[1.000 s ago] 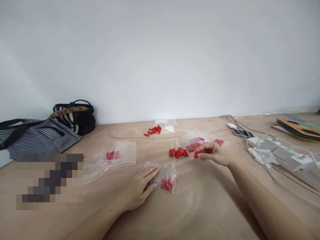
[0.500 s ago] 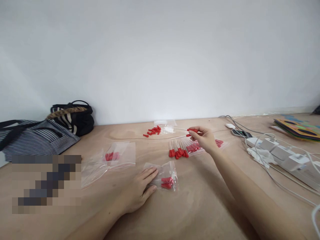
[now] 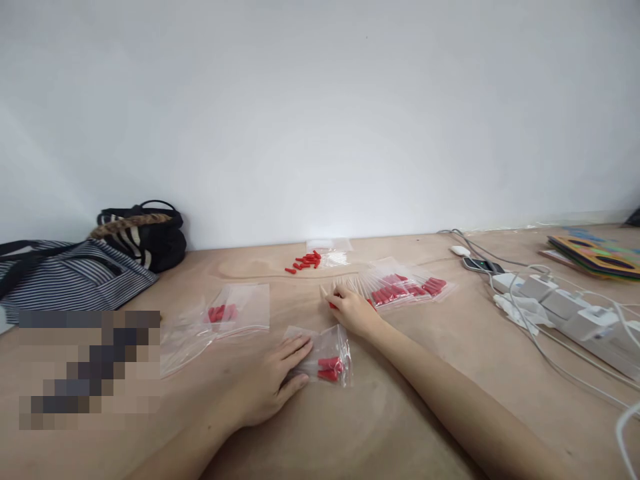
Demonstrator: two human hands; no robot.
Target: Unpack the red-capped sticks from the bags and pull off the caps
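Beside the front zip bag (image 3: 327,340), my left hand (image 3: 277,380) lies flat with its fingers stretched out, fingertips on the bag's left edge. Two or so red rubber bulbs (image 3: 329,375) show inside that bag. My right hand (image 3: 350,308) is over the loose droppers (image 3: 345,283), thin clear tubes with red bulbs. Its fingers are pinched on a dropper, whose red bulb (image 3: 333,305) peeks out at the fingertips. The hand hides most of the pile. Just right of it lie zip bags (image 3: 385,270) of red-bulbed droppers.
Loose red bulbs (image 3: 306,261) lie by a bag of clear tubes (image 3: 334,259) near the wall. At left are more zip bags (image 3: 255,307), a striped bag (image 3: 75,273) and a black bag (image 3: 160,237). Chargers on a power strip (image 3: 575,310) and cables lie right.
My right hand has come left and nearer, from above the bagged droppers down to the loose pile, with a dropper in its fingers. My left hand stays by the front bag.
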